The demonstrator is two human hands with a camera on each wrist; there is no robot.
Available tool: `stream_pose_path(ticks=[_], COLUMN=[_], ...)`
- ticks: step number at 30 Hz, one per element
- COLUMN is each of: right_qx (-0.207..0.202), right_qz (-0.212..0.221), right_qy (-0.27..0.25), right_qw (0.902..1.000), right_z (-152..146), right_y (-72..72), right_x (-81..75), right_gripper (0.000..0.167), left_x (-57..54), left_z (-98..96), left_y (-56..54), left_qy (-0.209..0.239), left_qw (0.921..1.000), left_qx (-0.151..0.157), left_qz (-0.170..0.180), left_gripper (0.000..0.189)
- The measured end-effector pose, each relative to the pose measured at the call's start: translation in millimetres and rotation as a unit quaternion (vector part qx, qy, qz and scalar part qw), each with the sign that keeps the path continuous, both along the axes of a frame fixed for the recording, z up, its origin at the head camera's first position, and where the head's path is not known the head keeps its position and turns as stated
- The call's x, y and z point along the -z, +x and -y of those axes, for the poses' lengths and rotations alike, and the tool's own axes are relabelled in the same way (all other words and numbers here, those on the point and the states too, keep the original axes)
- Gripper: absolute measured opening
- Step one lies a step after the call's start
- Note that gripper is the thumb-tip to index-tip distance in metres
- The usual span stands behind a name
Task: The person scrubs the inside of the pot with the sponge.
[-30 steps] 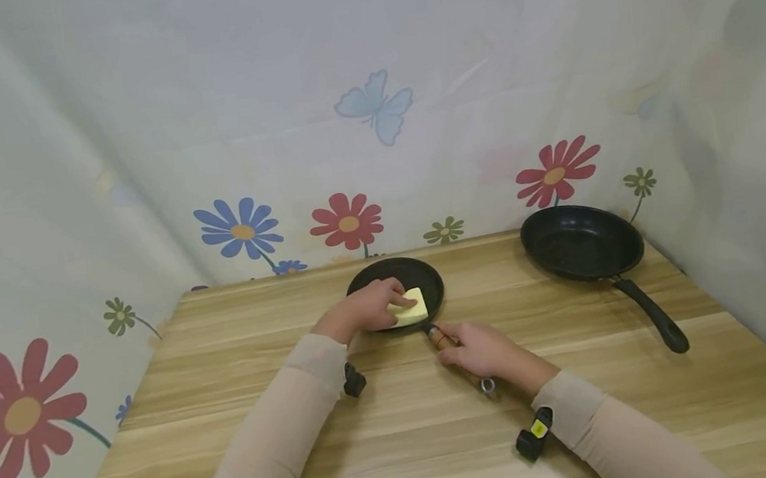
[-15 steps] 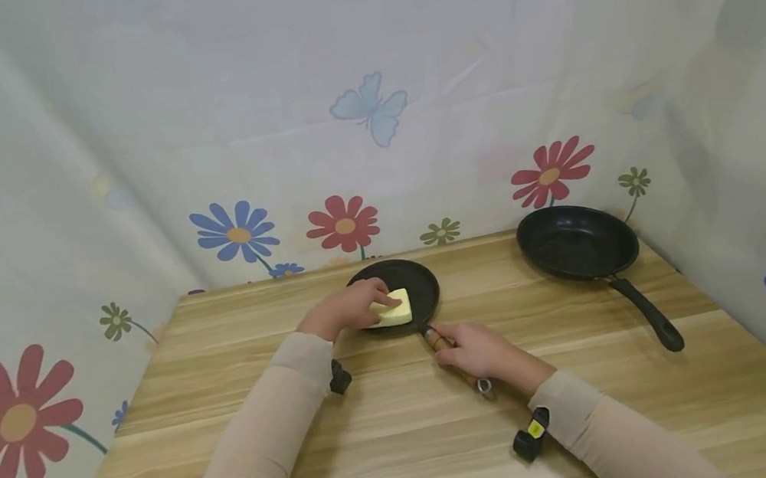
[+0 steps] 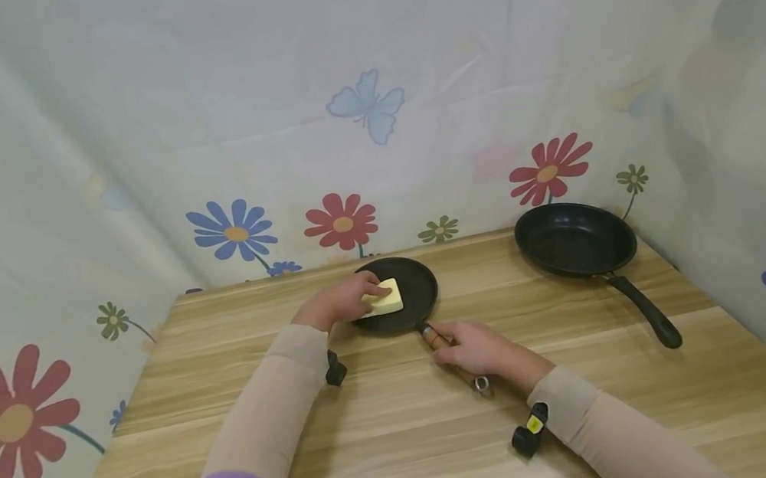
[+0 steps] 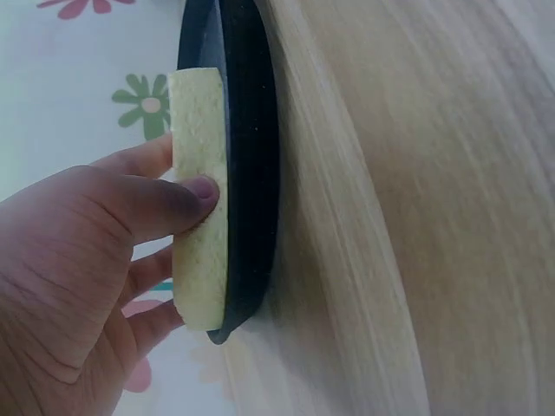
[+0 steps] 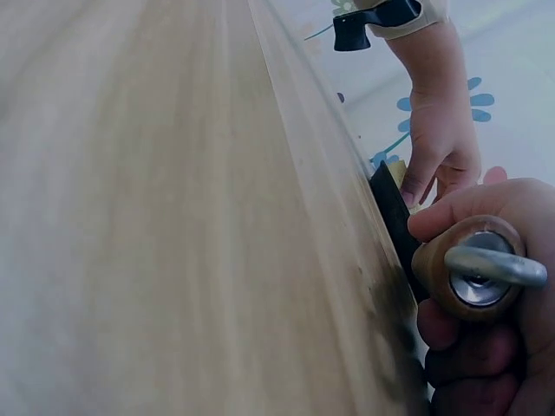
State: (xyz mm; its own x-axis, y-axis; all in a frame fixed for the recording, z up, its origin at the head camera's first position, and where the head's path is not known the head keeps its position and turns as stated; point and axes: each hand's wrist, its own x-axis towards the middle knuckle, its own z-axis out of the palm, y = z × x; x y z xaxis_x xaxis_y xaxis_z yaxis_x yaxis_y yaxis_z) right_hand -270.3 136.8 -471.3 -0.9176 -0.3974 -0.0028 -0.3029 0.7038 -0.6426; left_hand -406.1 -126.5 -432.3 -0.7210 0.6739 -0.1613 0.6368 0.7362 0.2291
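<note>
A small black frying pan (image 3: 418,289) lies flat near the back of the wooden table. My left hand (image 3: 343,300) grips a pale yellow sponge (image 3: 389,300) against the left part of the pan's inside. In the left wrist view the thumb presses one edge of the sponge (image 4: 199,269), and the other fingers are partly hidden behind it. My right hand (image 3: 479,347) is wrapped round the pan's wooden handle (image 3: 464,374). A metal hanging ring (image 5: 494,265) at the handle's end shows in the right wrist view.
A larger black frying pan (image 3: 575,240) stands at the back right of the wooden table (image 3: 388,438), its black handle (image 3: 646,310) pointing toward the front right. A flower-printed curtain (image 3: 258,89) hangs behind and at both sides.
The left hand has slid the sponge leftward across the pan, then slightly away from me. The right hand keeps its hold on the handle; the whole view has shifted a little.
</note>
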Motion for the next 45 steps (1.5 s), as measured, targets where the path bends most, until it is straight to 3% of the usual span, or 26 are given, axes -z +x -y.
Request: stream_pose_path(ticks=[7, 21, 33, 40, 45], right_qx=[-0.010, -0.033, -0.052, -0.055, -0.053], right_qz=[0.014, 0.000, 0.001, -0.012, -0.017], right_qy=[-0.013, -0.011, -0.020, -0.019, -0.012], right_qw=[0.9998, 0.9994, 0.9985, 0.9982, 0.9984], right_z=[-1, 1, 1, -2, -3], right_y=[-4.5, -5.8, -5.8, -5.9, -6.0], right_x=[2.4, 4.5, 2.8, 2.6, 4.1], right_gripper=[0.066, 0.067, 0.068, 0.068, 0.068], left_x=[2.1, 8.3, 4.0, 4.0, 6.7], left_z=[-2.3, -7.3, -22.5, -40.6, -51.2], left_y=[-12.3, -26.5, -27.8, -28.0, -26.7], left_qy=[-0.012, 0.002, -0.001, -0.009, -0.008], left_qw=[0.9983, 0.9955, 0.9929, 0.9939, 0.9938], left_qx=[0.027, 0.040, 0.008, -0.060, -0.063], left_qz=[-0.050, -0.085, -0.119, -0.092, -0.091], left_gripper=[0.050, 0.051, 0.050, 0.051, 0.051])
